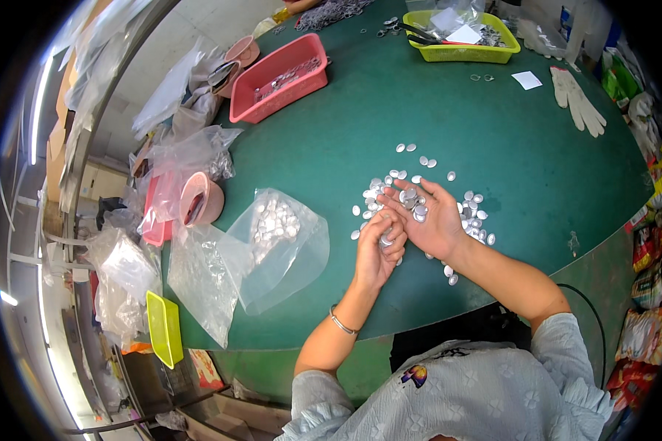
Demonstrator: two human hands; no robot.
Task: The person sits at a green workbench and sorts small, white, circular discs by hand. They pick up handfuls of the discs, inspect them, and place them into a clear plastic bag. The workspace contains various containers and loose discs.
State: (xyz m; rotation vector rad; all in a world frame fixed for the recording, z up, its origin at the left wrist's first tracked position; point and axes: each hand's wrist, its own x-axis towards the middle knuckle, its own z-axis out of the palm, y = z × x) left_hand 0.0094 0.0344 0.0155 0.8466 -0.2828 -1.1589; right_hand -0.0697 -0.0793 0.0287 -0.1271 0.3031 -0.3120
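Note:
Small silvery oval metal discs lie scattered on the green table around both hands. My right hand is turned palm up, and several discs rest in its palm and on its fingers. Close beside it, my left hand has its fingers curled in, with a disc showing between them; how many more it holds is hidden. Left of my hands, a clear plastic bag lies on the table with a heap of similar discs inside.
Toward the far left stand a red tray with small metal parts and a pink cup. A yellow-green basket sits at the far side. On the right lie a white glove and a white card. An empty yellow tray hangs by the left edge.

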